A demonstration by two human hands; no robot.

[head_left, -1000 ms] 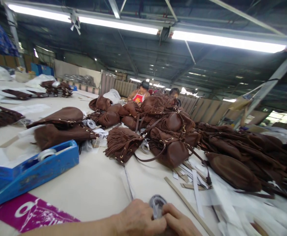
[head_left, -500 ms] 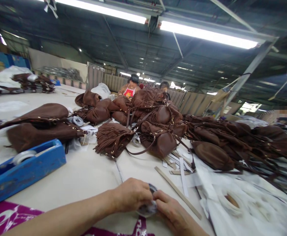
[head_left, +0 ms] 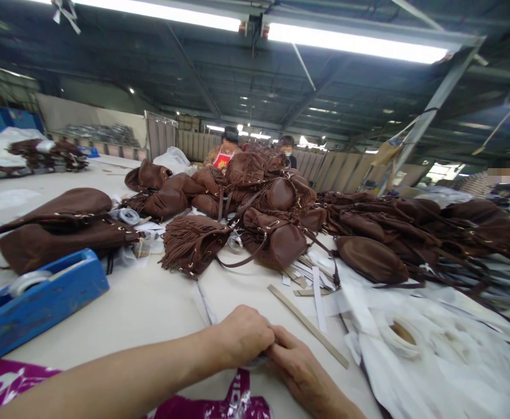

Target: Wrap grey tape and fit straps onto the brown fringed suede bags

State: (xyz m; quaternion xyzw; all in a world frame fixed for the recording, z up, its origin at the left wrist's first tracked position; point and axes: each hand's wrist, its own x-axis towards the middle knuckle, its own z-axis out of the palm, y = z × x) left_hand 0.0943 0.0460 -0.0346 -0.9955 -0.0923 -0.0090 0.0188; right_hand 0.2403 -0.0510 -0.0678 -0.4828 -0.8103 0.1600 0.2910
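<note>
Low in the middle of the head view, my left hand (head_left: 243, 337) and my right hand (head_left: 298, 366) meet, fingers closed and thumbs close together. Between them they grip a small clear-and-grey coiled roll (head_left: 258, 362); only a sliver shows beneath the fingers, the rest is hidden. Under and in front of the hands lies purple printed plastic (head_left: 211, 407) with white lettering. Beyond them, a brown fringed bag (head_left: 193, 244) rests on the table (head_left: 150, 314), a thin strip running from it towards my left hand. Beside that bag is a similar clear coil (head_left: 235, 241).
A blue tape dispenser (head_left: 63, 291) stands at left. Brown bags (head_left: 276, 233) are heaped across the middle and right. A long flat strip (head_left: 307, 326) lies right of my hands, near white sheeting (head_left: 446, 361) and a wide roll (head_left: 400, 337). Co-workers (head_left: 224, 154) are behind the heap.
My hands have drawn together over the coiled roll, which showed plainly between them before and is now mostly covered. The camera view has shifted slightly.
</note>
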